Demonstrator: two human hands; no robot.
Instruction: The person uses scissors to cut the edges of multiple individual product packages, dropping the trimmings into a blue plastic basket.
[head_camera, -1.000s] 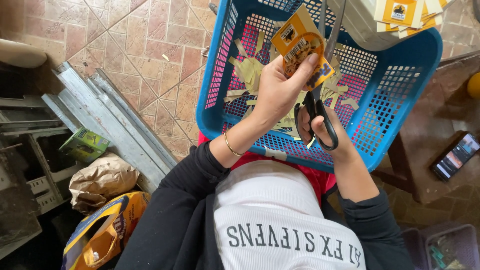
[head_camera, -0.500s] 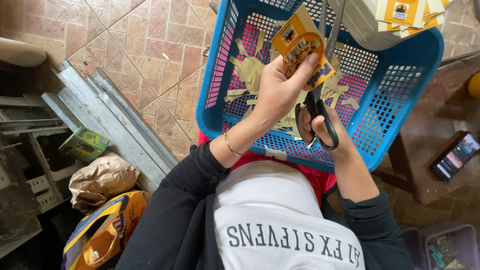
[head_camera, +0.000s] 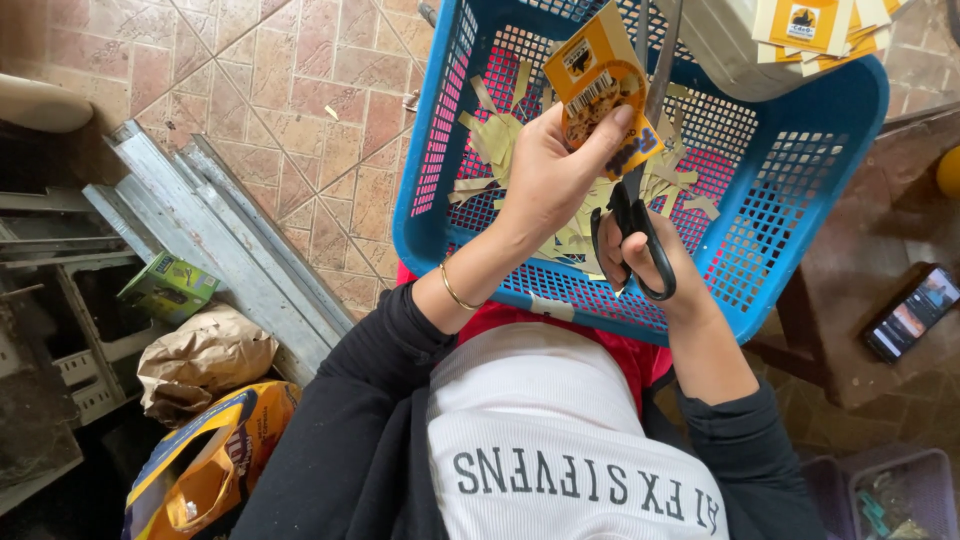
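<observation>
Packet (head_camera: 600, 85) pinched between left-hand fingers (head_camera: 610, 130), beside scissors (head_camera: 640, 215).

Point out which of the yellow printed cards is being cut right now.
The yellow card pinched in the left hand, over the blue basket, at the scissors. The other cards lie stacked top right.

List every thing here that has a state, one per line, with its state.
left hand: shut on the orange card, held above the basket
orange card: held upright, scissors at its edge
right hand: fingers through the scissors' handles
scissors: held, blades pointing up beside the card
blue basket: on the lap, paper strips inside
phone: screen lit, lying flat
brown paper bag: crumpled
</observation>
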